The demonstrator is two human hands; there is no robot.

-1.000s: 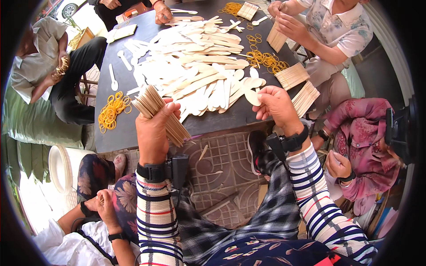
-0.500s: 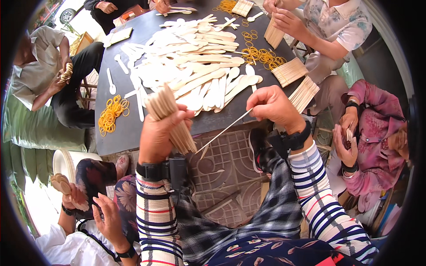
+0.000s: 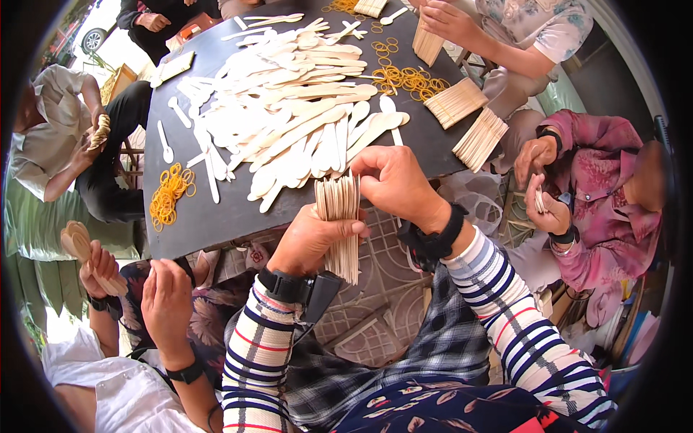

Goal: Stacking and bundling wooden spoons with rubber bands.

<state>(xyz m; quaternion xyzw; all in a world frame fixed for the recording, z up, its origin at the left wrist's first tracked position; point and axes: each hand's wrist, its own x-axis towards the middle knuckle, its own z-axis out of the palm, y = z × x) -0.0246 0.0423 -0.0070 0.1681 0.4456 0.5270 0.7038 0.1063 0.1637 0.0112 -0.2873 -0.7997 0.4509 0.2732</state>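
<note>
My left hand (image 3: 312, 242) grips a thick upright bundle of flat wooden spoons (image 3: 342, 225), held at the near edge of a dark round table (image 3: 224, 216). My right hand (image 3: 393, 180) rests on the top right of that same bundle, fingers curled over the spoon ends. Just beyond both hands, a big loose heap of pale wooden spoons (image 3: 289, 119) covers the middle of the table.
Yellow rubber bands lie in a pile at the table's left (image 3: 169, 195) and another at the far right (image 3: 404, 78). Banded spoon stacks (image 3: 469, 123) sit at the right edge. Other people sit all around, a person's hands (image 3: 166, 303) close at my lower left.
The bundle has swung from tilted to upright in my left hand. My right hand brought a single spoon from the table back to the bundle and now presses on its top.
</note>
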